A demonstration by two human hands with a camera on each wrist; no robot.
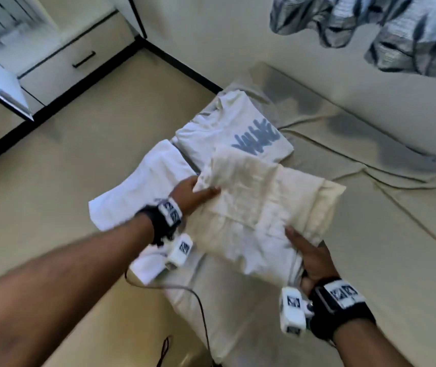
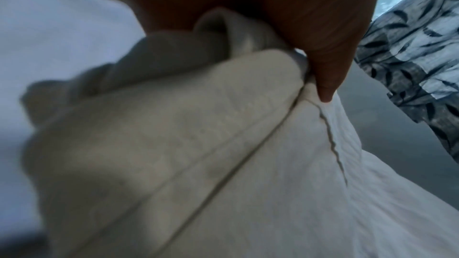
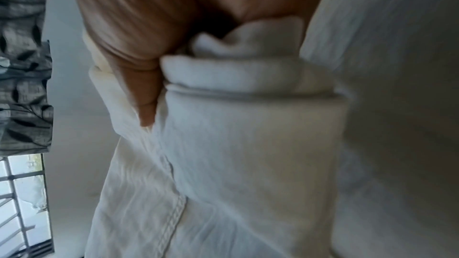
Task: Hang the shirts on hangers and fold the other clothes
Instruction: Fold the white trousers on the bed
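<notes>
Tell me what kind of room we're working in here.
Most likely a bedroom: a sheeted mattress holding the folded clothes, a leaf-print curtain by the wall, and drawer units along the floor.

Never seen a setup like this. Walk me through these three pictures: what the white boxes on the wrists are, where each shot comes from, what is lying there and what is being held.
No machine here: a person works with bare hands. The white boxes strapped to the wrists are small cameras. The wide picture comes from a camera on the head, looking down. The two close, blurry pictures look along each hand at its fingers.

On the bed lie a folded white shirt with blue lettering and a folded plain white garment.

Both hands hold a folded cream garment: the left hand pinches its far left corner, the right hand grips its near edge. A patterned curtain hangs above.
</notes>
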